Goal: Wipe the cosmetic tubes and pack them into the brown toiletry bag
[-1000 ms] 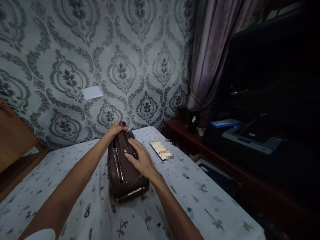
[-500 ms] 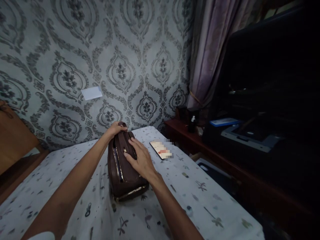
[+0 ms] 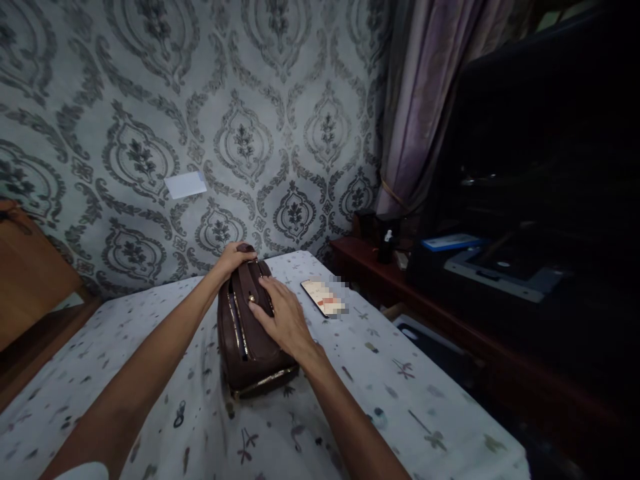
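Note:
A dark brown bag (image 3: 258, 337) with gold zippers and a small gold clasp lies on the white patterned cloth, its far end toward the wall. My left hand (image 3: 236, 259) is closed round the bag's handle at that far end. My right hand (image 3: 281, 312) rests on the bag's top and right side, fingers spread, the thumb close to the clasp. Just right of the bag is a phone (image 3: 323, 298) with a lit screen, partly pixelated. The bag's right side is partly covered by my right hand.
A dark red shelf (image 3: 363, 257) at the right holds a small bottle (image 3: 386, 247). Farther right are a blue-edged box (image 3: 453, 243) and a grey flat item (image 3: 500, 275). A wooden panel (image 3: 35, 267) stands at the left, by the patterned wall with a white switch plate (image 3: 185, 185).

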`<act>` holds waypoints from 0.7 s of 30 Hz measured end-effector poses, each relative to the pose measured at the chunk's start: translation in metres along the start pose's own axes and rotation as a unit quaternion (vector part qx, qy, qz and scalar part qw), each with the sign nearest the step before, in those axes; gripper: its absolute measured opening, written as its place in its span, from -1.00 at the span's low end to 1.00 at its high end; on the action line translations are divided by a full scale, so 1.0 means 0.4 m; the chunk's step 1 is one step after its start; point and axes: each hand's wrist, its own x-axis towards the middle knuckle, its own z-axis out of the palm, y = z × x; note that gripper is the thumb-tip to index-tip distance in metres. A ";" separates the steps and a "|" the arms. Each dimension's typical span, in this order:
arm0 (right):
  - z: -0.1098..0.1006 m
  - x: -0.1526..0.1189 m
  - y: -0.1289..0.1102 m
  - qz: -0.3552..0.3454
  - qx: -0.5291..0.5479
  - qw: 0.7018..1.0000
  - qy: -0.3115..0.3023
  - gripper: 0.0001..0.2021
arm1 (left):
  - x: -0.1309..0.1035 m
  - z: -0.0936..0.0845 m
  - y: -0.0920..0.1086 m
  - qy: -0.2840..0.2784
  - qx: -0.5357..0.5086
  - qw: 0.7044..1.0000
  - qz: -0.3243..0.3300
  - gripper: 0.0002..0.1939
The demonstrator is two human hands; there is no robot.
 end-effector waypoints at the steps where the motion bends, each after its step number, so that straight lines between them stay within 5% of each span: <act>1: 0.000 0.000 0.000 0.000 0.001 1.000 0.000 -0.54 | -0.003 0.001 0.001 -0.001 -0.002 1.000 0.004 -0.72; 21: -0.003 -0.041 -0.049 0.009 -0.104 0.994 -0.014 -0.55 | -0.023 0.000 0.033 -0.036 0.065 0.996 0.047 -0.78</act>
